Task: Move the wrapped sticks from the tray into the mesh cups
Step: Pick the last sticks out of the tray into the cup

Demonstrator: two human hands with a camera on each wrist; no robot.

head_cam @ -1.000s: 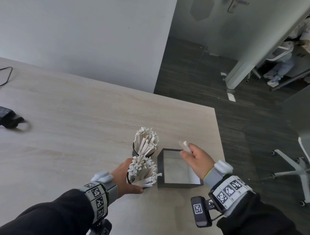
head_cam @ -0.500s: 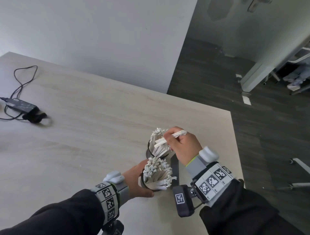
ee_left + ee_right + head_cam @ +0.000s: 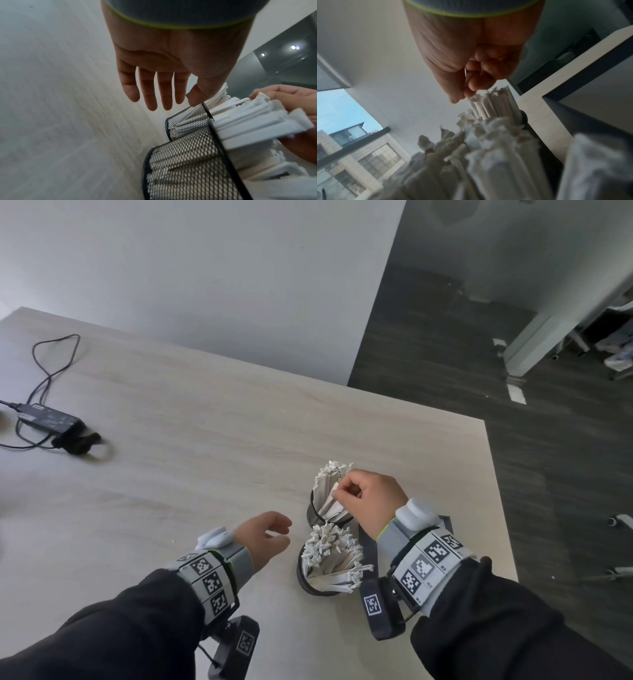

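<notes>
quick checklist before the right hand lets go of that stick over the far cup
1. Right hand pinches a wrapped stick at its top end: ok.
2. Stick's lower end inside the far mesh cup: cannot tell, other sticks hide it.
3. Far mesh cup upright on the table: ok.
4. Near mesh cup steadied: not ok, the left hand is open beside it, touching nothing.
5. Tray emptied: cannot tell, the right arm covers most of it.
</notes>
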